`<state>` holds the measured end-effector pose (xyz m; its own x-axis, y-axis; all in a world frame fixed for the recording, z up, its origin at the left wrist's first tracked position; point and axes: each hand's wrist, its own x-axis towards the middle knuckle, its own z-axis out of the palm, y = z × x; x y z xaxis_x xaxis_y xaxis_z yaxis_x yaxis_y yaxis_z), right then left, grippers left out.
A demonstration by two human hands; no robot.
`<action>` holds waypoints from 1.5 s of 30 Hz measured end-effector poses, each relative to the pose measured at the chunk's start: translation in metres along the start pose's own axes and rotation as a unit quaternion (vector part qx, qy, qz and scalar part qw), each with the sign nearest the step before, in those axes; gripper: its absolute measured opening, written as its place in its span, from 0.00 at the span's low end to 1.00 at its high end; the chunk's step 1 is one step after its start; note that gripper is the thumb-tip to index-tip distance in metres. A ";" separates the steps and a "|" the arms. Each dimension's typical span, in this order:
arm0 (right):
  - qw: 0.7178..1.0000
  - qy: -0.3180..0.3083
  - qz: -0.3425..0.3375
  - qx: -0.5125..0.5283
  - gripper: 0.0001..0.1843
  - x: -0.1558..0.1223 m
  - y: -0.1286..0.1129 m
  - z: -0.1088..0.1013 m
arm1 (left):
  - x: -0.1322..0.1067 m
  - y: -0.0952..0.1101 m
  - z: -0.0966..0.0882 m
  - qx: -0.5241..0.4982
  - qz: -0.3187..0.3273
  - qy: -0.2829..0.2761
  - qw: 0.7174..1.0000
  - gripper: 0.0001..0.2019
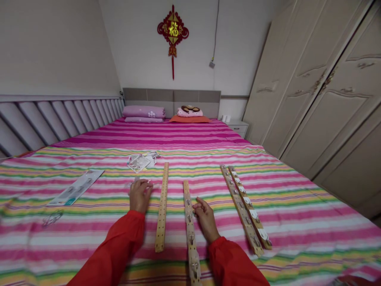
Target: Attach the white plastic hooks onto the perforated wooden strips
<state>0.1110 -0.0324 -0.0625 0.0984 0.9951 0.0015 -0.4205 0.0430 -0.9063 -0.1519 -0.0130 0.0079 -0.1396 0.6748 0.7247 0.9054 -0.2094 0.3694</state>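
Left hand (139,195) pinched on small clear item (132,184), mostly hidden by fingers. Right hand (206,219) loosely open, fingertips (195,207) at hooked strip (190,234). Four wooden strips total: bare strip (162,206) between hands, two hooked strips (245,208) right. Clear plastic packet (139,163) ahead, contents look like hooks. Backing card (76,186) left, on striped bedspread (297,238).

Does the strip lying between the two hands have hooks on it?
No, that strip shows only small holes along its length, while the next strip carries metal hooks.
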 end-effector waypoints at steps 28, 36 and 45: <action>0.984 -0.096 0.104 0.112 0.12 -0.033 -0.067 0.031 | -0.053 0.117 -0.026 -0.178 0.147 -0.014 0.973 0.10; 0.989 -0.056 0.090 0.100 0.12 -0.026 -0.065 0.026 | -0.052 0.119 -0.007 -0.436 -0.257 -0.160 0.848 0.14; 0.989 -0.073 0.102 0.084 0.13 -0.025 -0.051 0.027 | -0.049 0.126 0.004 -0.503 -0.371 -0.231 0.746 0.20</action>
<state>0.1061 -0.0573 -0.0048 -0.1304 0.9863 -0.1014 -0.5632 -0.1579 -0.8111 -0.0297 -0.0691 0.0164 -0.0884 0.9921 -0.0890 -0.1434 0.0757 0.9868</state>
